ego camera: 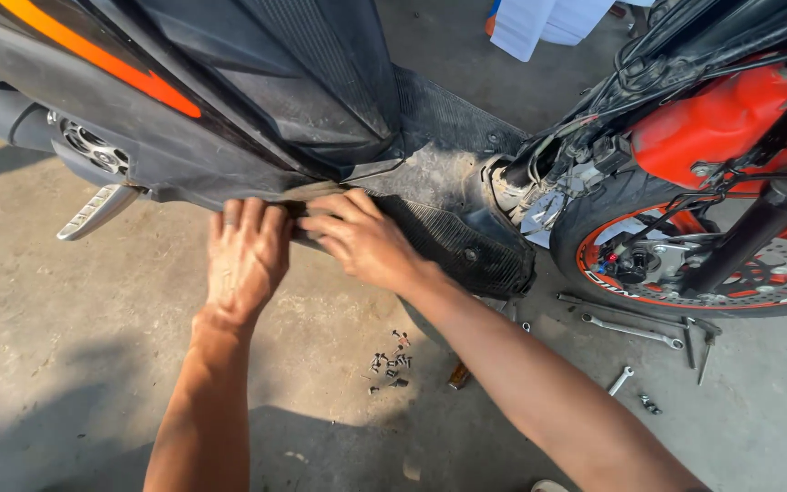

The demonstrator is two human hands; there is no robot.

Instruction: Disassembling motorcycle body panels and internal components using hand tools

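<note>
Concrete floor (75, 364) under us, sunlit and dusty, and we're crouched at the side of a black scooter with an orange stripe (102, 59). Our left hand (246, 260) lies flat, fingers together, pressing on the lower edge of the black side panel (229, 187), and our right hand (362, 239) sits just beside it, fingers curled and clamped on the rim of the ribbed footboard panel (453, 241). Both hands meet right at the seam where the two panels join. Below our wrists, a little heap of screws (391, 364) sits on the floor, and off to the right spanners (632, 330) lie near the front wheel with its orange rim (685, 296); a folded silver footpeg (95, 211) juts out on the left
</note>
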